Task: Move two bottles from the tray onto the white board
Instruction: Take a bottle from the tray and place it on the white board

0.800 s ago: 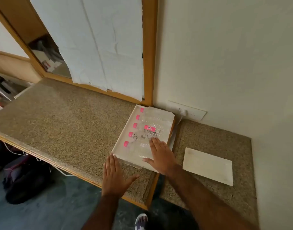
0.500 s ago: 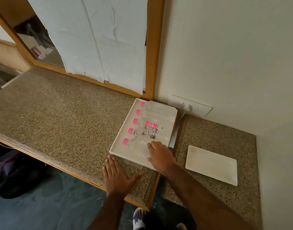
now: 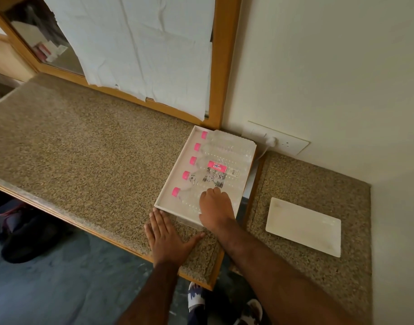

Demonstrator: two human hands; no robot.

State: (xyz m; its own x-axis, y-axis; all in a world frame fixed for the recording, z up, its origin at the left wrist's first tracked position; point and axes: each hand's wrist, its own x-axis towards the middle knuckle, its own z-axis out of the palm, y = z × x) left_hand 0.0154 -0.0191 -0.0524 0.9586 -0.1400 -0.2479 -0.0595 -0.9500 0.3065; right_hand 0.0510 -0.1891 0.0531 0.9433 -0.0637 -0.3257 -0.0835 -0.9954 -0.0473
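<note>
Five clear bottles with pink caps lie side by side in the white tray (image 3: 175,184), which sits near the back of the desk (image 3: 84,148), close to the wall corner. All five are in the tray. The white board (image 3: 303,226) lies flat on the right part of the desk, well apart from the tray, and nothing is on it. So no bottle is moved yet, and both moves are left to do.

The right hand (image 3: 215,207) is down on the nearest bottle (image 3: 187,195), the one by the tray's front edge. Its fingers curl over the bottle's body, but I cannot tell if the grip is closed around it or only resting on top. The bottle does not look lifted.

The left hand (image 3: 167,238) lies flat and open on the desk, just in front of the tray's front corner. It holds nothing.

I think the first pick-up is just starting.
</note>
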